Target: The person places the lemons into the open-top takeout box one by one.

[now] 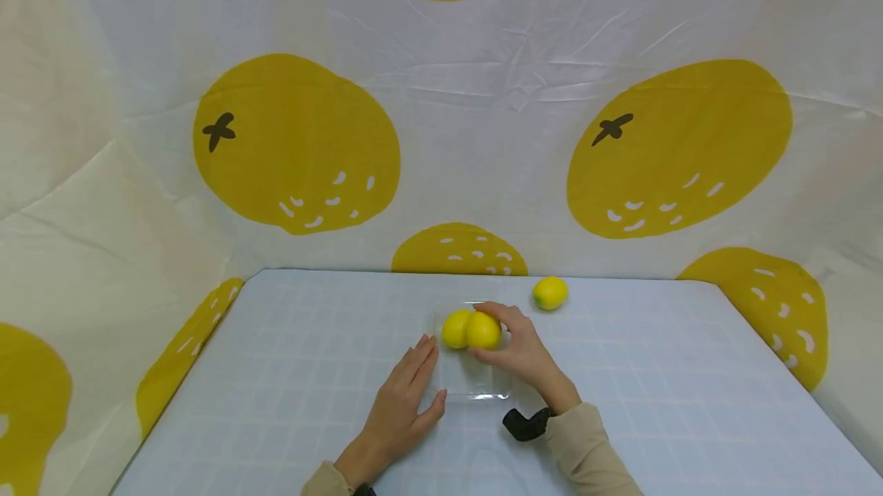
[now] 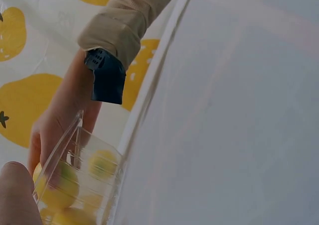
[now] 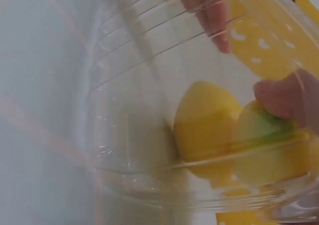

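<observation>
A clear plastic box [image 1: 483,396] sits on the table with one yellow lemon [image 1: 454,329] in its far part. Right beside that fruit, my right hand [image 1: 519,354] grips a second lemon [image 1: 484,331] between thumb and fingers, within the box's outline. In the right wrist view the held lemon [image 3: 264,145] shows a green patch through the clear wall, overlapping the other lemon [image 3: 204,125]. My left hand [image 1: 400,404] lies along the box's left side, fingers extended, fingertips right at the wall.
A third lemon [image 1: 549,293] rests near the table's back edge, right of the box. Light blue checked cloth covers the table [image 1: 276,373]. Behind and at the sides hangs a white curtain [image 1: 483,136] printed with large yellow fruits. Dark bands [image 1: 526,425] sit at the wrists.
</observation>
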Motion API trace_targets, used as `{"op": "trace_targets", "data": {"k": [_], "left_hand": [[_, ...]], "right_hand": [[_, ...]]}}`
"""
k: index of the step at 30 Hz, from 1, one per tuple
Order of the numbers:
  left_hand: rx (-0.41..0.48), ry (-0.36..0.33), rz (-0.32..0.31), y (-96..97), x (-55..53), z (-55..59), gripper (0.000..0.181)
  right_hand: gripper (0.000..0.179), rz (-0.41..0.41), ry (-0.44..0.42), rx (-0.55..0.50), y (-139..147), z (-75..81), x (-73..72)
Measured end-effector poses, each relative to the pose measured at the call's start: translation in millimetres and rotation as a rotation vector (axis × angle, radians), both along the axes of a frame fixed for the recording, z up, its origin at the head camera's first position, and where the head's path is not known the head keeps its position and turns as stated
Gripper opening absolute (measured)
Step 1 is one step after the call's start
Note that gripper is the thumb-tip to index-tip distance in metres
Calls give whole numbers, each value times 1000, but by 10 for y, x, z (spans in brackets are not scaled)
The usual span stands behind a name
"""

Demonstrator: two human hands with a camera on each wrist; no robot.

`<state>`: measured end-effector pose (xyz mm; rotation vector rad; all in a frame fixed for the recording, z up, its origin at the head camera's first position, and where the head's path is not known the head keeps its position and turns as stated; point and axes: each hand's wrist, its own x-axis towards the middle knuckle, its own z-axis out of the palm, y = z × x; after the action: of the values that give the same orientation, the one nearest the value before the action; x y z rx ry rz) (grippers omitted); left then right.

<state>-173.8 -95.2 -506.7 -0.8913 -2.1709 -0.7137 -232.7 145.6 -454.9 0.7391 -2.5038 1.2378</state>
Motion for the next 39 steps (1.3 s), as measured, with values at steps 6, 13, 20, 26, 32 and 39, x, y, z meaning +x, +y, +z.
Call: {"op": "trace_targets", "data": {"k": [6,13,20,26,32,39], "left_hand": [[-12,-15,3,1,-9,-3,59],[-18,-34,8,-1,-12,-12,60],[-16,-23,6,-2,-10,-3,60],[-7,-25,4,3,-13,-2,59],[4,-28,0,2,-16,-6,59],[11,-48,-2,5,1,4,58]], "right_hand": [[64,-1,71,112,-44,-48,-7],[64,-28,93,176,-67,-75,-5],[58,-24,78,196,-72,-72,12],[49,-5,87,208,-79,-68,17],[50,-7,77,206,-80,-61,24],[51,-6,96,197,-82,-58,40]]}}
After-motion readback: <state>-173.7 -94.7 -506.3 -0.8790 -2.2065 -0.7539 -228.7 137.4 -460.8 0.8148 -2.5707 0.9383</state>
